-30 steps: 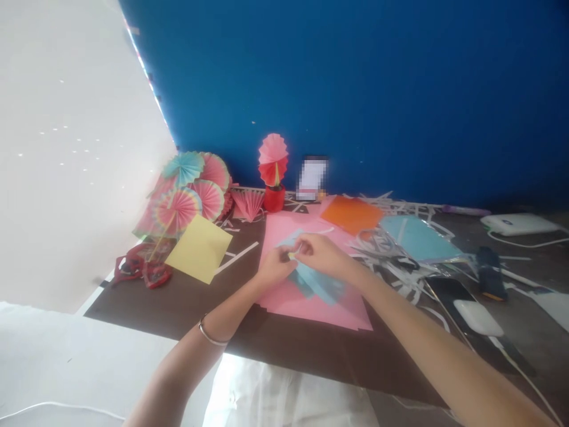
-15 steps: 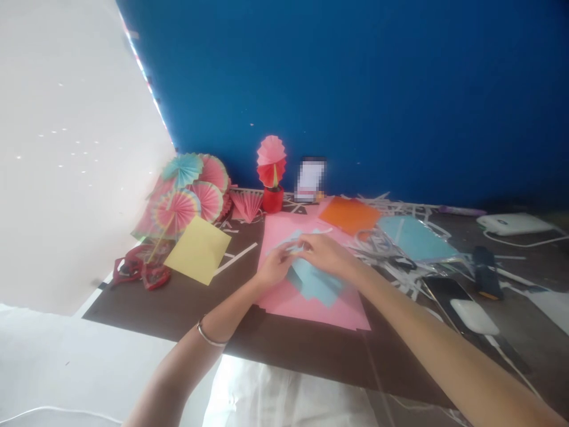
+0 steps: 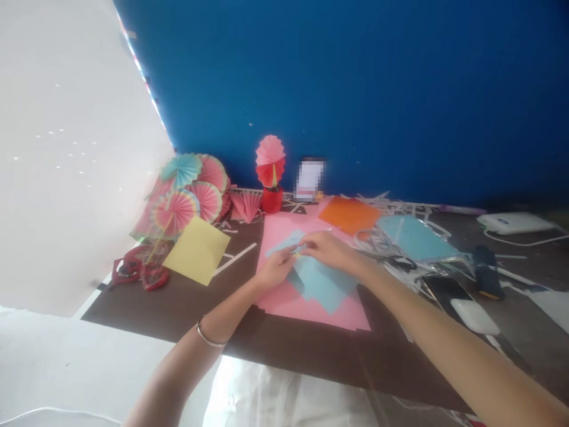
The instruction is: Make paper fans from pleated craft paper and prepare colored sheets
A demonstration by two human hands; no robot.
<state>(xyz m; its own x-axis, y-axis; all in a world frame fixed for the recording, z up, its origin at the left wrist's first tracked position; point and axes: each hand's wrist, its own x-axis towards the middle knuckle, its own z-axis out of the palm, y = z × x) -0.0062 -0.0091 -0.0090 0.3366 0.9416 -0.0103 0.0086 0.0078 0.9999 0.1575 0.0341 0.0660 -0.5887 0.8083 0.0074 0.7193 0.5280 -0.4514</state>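
My left hand and my right hand meet fingertip to fingertip over light blue paper. Both hands pinch, and a bit of the blue paper shows between the fingers; its exact folds are blurred. More blue paper sticks out past the left fingers. Beneath everything lies a stack of pink sheets, their front edges uneven. A silver bangle circles my left wrist.
To the left lie a yellow square, a pile of pleated paper fans and a red-handled item. Behind stand a red pot and orange paper. At right are paper strips, packaged blue paper and a phone.
My right hand has moved slightly right, and the blue paper beneath shows a little more. Both hands stay pinched close together.
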